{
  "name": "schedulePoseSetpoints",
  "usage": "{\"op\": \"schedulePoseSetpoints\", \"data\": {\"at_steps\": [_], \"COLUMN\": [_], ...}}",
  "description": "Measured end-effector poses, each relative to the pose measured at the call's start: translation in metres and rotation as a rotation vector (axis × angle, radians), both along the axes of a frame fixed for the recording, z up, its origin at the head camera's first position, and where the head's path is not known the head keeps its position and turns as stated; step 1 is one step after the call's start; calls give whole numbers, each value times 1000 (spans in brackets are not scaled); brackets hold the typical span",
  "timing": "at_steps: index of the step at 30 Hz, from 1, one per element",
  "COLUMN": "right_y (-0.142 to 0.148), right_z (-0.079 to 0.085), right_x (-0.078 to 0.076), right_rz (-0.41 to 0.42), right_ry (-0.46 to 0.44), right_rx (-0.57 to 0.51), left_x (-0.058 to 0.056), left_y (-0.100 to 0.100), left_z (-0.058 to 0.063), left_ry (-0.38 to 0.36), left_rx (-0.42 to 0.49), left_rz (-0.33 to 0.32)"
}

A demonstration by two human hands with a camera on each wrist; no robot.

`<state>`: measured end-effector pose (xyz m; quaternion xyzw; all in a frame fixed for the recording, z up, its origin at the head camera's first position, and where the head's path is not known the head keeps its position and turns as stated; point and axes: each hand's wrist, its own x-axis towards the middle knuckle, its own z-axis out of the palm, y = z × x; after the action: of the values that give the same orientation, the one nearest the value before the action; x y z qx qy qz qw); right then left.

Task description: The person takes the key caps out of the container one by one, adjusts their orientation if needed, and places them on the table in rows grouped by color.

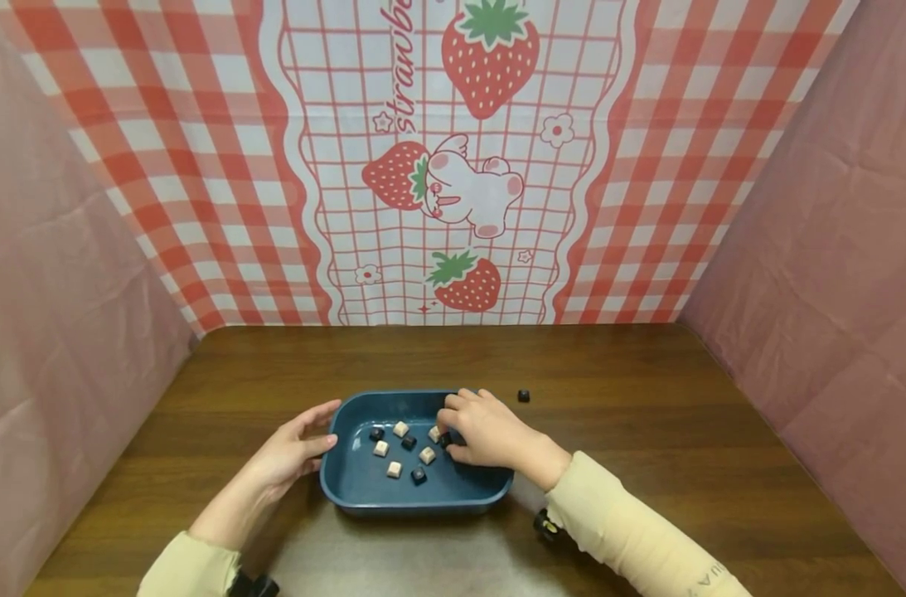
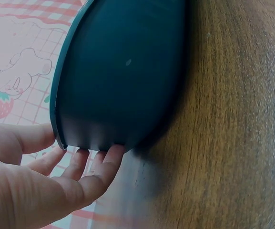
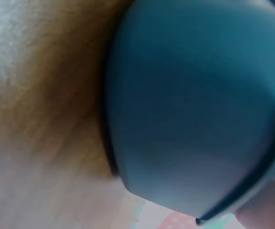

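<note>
In the head view, a blue rectangular tray [image 1: 415,504] holds several small black and cream keycaps, among them a cream keycap [image 1: 395,470] and a black keycap [image 1: 419,475]. My left hand [image 1: 292,448] holds the tray's left end, its thumb at the rim. The left wrist view shows that hand's fingertips [image 2: 113,155] against the outer wall. Inside the tray's right part, my right hand [image 1: 486,427] pinches a dark keycap [image 1: 444,440], partly hidden by the fingers. The right wrist view mostly shows the tray's outer wall [image 3: 189,109]; the held keycap is out of sight there.
One black keycap [image 1: 524,396] lies on the wooden table [image 1: 617,390], behind and right of the tray. A strawberry-print cloth [image 1: 467,191] hangs at the back. Pink cloths [image 1: 818,249] hang at both sides.
</note>
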<state>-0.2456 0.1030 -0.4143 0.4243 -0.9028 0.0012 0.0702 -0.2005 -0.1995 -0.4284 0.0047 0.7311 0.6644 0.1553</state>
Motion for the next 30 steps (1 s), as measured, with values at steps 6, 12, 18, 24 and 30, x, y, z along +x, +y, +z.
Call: {"op": "schedulePoseSetpoints", "data": {"at_steps": [6, 12, 18, 24, 30], "right_y": [7, 19, 33, 49, 66], "right_z": [12, 26, 36, 41, 39], "right_x": [0, -2, -9, -16, -26], "right_rz": [-6, -9, -31, -48, -82], "right_ry": [-1, 44, 54, 65, 83], "right_rx": [-46, -102, -145, -199, -237], "left_x": [0, 1, 1, 1, 2], "left_y": [0, 0, 1, 1, 1], "left_z": [0, 1, 0, -1, 0], "left_ry": [-4, 0, 1, 4, -5], "left_rx": [1, 9, 12, 10, 3], "left_rz": [6, 7, 9, 7, 24]}}
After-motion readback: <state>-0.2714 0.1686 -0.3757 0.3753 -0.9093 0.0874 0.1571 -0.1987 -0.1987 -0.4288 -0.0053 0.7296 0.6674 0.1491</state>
